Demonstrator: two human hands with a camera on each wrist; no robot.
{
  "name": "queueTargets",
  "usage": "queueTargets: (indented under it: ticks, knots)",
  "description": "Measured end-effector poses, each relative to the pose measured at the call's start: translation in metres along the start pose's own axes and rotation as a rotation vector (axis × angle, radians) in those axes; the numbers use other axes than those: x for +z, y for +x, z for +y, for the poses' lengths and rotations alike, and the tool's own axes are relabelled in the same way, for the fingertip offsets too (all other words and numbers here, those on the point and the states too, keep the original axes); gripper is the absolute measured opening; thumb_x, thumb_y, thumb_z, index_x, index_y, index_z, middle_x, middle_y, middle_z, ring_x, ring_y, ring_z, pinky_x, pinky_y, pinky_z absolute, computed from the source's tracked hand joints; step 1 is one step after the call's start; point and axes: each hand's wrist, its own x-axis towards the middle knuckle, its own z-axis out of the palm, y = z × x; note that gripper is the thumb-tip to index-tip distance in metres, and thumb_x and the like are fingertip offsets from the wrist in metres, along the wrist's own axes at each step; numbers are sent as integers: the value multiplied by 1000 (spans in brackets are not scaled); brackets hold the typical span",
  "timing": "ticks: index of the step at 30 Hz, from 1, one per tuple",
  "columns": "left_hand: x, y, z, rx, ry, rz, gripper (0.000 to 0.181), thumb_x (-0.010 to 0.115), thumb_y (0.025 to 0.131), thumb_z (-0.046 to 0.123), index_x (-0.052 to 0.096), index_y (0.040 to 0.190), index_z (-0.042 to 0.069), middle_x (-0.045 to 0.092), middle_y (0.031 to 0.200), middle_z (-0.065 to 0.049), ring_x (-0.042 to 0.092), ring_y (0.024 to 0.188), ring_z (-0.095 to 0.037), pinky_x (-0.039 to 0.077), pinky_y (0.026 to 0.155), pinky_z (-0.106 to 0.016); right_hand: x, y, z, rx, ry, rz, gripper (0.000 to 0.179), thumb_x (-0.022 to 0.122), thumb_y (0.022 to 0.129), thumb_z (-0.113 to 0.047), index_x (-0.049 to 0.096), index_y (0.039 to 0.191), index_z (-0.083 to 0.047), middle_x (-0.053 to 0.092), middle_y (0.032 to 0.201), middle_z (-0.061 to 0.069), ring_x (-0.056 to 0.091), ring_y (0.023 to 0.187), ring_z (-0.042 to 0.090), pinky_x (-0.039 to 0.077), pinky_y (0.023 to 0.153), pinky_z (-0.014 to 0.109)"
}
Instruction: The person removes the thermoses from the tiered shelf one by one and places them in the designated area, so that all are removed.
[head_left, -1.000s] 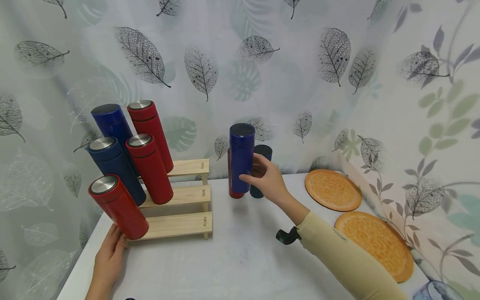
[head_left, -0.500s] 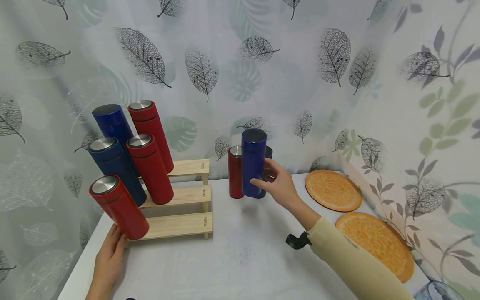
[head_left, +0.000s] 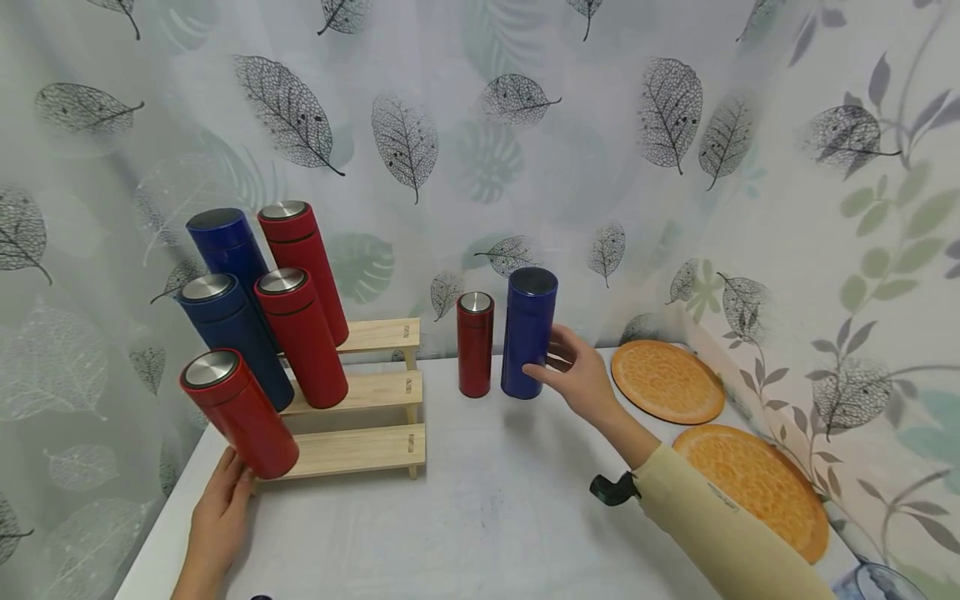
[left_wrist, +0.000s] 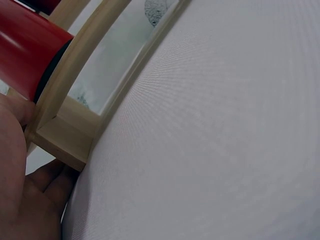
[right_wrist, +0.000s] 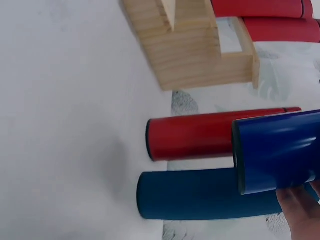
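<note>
My right hand (head_left: 583, 377) grips a glossy blue thermos bottle (head_left: 529, 333) from its right side and holds it upright. In the right wrist view its base hangs off the white table. Behind it a dark teal thermos (right_wrist: 200, 195) stands on the table, hidden in the head view. A red thermos (head_left: 475, 346) stands just left of them. At the front left corner of the three-step wooden rack (head_left: 363, 450), my left hand (head_left: 217, 508) holds the rack's end, its thumb beside the base of the lowest red thermos (head_left: 243, 421) and fingers behind the leg.
On the rack's left half stand more thermoses: a teal one (head_left: 232, 333), a blue one (head_left: 225, 237) and red ones (head_left: 303, 342). Two round orange-brown mats (head_left: 667, 381) lie at the table's right. A leaf-print curtain (head_left: 540, 150) closes the back.
My right hand has moved the blue thermos rightward and slightly down, away from in front of the red one, now fully seen. The left hand has stayed at the rack.
</note>
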Motion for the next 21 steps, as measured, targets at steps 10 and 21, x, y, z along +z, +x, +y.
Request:
queueTargets:
  ticks: [10, 21]
  knots:
    - [1, 0, 0, -18, 3, -2, 61, 35, 120, 34, 28, 169, -2, 17, 179, -18, 19, 161, -49, 30, 116, -78, -16, -9, 19, 36, 6, 23, 70, 89, 94, -20, 56, 156, -10, 64, 148, 14, 64, 133, 37, 51, 111, 60]
    - [0, 0, 0, 4, -1, 9, 62, 36, 120, 35, 30, 168, -3, 19, 178, -18, 21, 161, -49, 32, 116, -77, -31, -7, 27, 41, 1, 51, 73, 89, 94, -19, 54, 156, -4, 63, 148, 19, 64, 132, 41, 52, 110, 61]
